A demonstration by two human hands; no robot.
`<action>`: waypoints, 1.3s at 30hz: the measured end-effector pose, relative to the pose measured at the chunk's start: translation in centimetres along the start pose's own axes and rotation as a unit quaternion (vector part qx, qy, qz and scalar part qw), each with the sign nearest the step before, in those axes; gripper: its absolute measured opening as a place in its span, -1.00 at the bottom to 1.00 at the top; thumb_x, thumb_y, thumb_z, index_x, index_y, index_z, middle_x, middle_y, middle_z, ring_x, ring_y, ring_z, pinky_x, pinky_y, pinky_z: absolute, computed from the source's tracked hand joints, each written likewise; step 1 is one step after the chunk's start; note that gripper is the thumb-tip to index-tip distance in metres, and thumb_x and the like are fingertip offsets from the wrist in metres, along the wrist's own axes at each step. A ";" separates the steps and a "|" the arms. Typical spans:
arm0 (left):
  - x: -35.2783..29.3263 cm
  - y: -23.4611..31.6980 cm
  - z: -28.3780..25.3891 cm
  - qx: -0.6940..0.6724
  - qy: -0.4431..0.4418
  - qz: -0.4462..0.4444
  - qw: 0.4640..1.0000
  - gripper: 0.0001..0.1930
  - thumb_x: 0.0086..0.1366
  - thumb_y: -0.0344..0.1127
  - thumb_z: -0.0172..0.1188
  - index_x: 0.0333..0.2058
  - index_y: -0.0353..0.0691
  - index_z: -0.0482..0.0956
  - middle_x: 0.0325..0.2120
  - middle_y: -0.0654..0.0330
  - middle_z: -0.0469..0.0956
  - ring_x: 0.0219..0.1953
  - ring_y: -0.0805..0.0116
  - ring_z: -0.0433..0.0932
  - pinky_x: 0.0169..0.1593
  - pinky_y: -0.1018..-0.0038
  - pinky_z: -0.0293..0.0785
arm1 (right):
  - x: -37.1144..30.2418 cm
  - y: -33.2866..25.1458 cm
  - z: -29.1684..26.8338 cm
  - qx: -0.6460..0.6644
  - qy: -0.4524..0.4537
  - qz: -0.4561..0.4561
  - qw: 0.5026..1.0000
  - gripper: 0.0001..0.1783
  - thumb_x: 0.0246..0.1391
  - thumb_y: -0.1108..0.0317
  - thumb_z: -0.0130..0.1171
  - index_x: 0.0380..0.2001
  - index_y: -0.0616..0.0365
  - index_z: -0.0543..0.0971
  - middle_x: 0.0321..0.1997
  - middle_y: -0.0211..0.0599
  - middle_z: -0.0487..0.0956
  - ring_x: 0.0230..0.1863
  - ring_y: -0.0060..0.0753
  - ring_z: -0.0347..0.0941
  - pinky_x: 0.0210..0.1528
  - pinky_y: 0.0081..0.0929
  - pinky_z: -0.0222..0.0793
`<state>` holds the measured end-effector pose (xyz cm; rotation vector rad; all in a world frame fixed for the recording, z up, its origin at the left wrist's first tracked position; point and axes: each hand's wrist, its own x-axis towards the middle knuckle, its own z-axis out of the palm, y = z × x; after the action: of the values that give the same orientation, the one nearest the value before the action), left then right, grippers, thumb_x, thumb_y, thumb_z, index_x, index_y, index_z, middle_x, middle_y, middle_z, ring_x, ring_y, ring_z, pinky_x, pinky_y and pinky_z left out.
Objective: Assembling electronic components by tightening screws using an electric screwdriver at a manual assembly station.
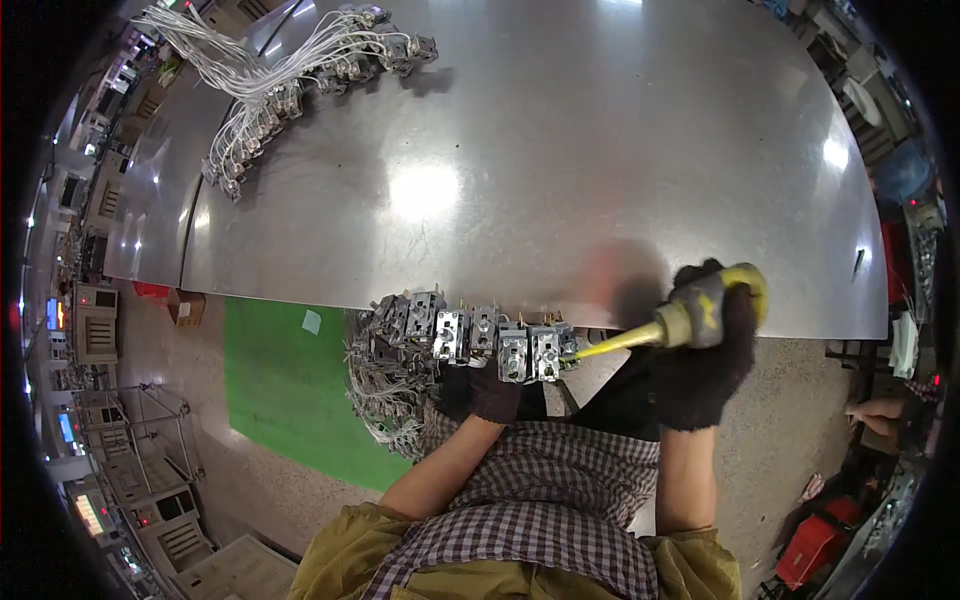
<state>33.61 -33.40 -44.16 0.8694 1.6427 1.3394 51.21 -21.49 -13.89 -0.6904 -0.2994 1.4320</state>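
Observation:
My right hand (pixel 708 350), in a dark glove, is wrapped around a grey-and-yellow squeeze bottle (pixel 706 308). Its long yellow nozzle (pixel 622 343) points left, the tip touching or almost touching the end unit of a row of small boxy metal units (pixel 546 354) with white wires. Also gloved, my left hand (pixel 494 396) is under the row, against the units from below; they hide its fingers. The row runs along the near edge of the metal table. More wired units hang in a bundle (pixel 395 400) off the edge on the left.
A second string of metal units (pixel 345 70) with bunched white wires lies at the far left of the metal table (pixel 560 150). Below its near edge are a green mat (pixel 290 390) and a cardboard box (pixel 187 307). A red container (pixel 815 545) stands at lower right.

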 end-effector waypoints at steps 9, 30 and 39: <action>0.5 5.3 1.5 -0.468 -0.028 -0.027 0.883 -0.59 0.29 -0.09 -0.24 0.03 -0.16 0.24 -0.05 0.17 0.33 -0.03 0.25 0.33 0.02 0.32 0.33 | 0.5 9.0 4.6 0.009 0.025 0.144 0.989 -0.68 -0.07 0.20 0.12 -0.24 0.10 0.42 -0.27 -0.30 0.46 -0.18 -0.32 0.37 -0.13 -0.32 0.32; 0.8 9.3 -0.2 0.418 -0.085 0.105 0.898 -0.70 0.16 -0.11 -0.07 -0.23 -0.14 0.44 -0.29 0.09 0.45 -0.24 0.15 0.40 -0.16 0.23 0.30 | -0.8 1.3 -3.3 -0.241 -0.079 -0.116 0.960 -0.46 -0.23 0.20 0.18 -0.16 0.28 0.37 -0.24 -0.15 0.47 -0.22 -0.29 0.41 -0.12 -0.38 0.34; 0.6 8.9 -0.5 0.255 -0.102 0.026 0.961 -0.71 0.21 -0.17 -0.16 -0.19 -0.16 0.41 -0.24 0.12 0.43 -0.16 0.19 0.37 -0.05 0.29 0.28 | -0.6 0.1 -3.2 -0.371 -0.156 -0.148 0.904 -0.37 -0.21 0.07 0.22 -0.11 0.26 0.35 -0.19 -0.18 0.45 -0.16 -0.33 0.39 -0.07 -0.39 0.32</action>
<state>33.00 -31.32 -35.48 1.3104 1.8361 0.8259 52.95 -22.85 -16.33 -0.9687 -1.1951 1.1099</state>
